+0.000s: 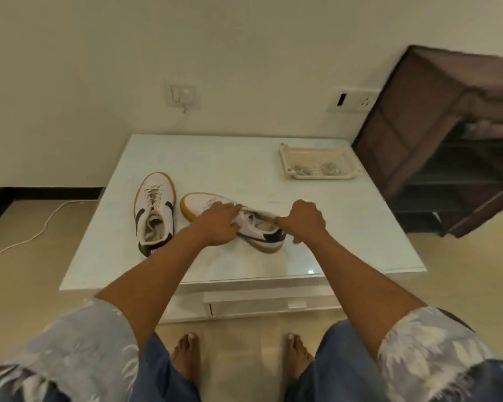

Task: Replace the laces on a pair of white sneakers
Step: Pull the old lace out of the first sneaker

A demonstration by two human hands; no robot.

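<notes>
Two white low-top sneakers with tan gum soles and dark side stripes sit on a glossy white table [244, 265] in the middle of the frame. The laced sneaker [154, 210], left of centre, stands upright with its toe pointing to the top of the frame and pale laces threaded through its eyelets. Just to its right, the held sneaker [256, 227] lies at a slant, toe toward the upper left, heel toward the lower right. The left hand [218, 223] covers its midfoot, fingers curled down over the tongue and lace area and gripping it. The right hand [302, 219] pinches the far edge of the ankle opening between thumb and bent fingers. White lettering on the laced sneaker's dark heel is too blurred to read. A pale slatted basket [285, 158] at the table's upper right holds two small pale bundles.
</notes>
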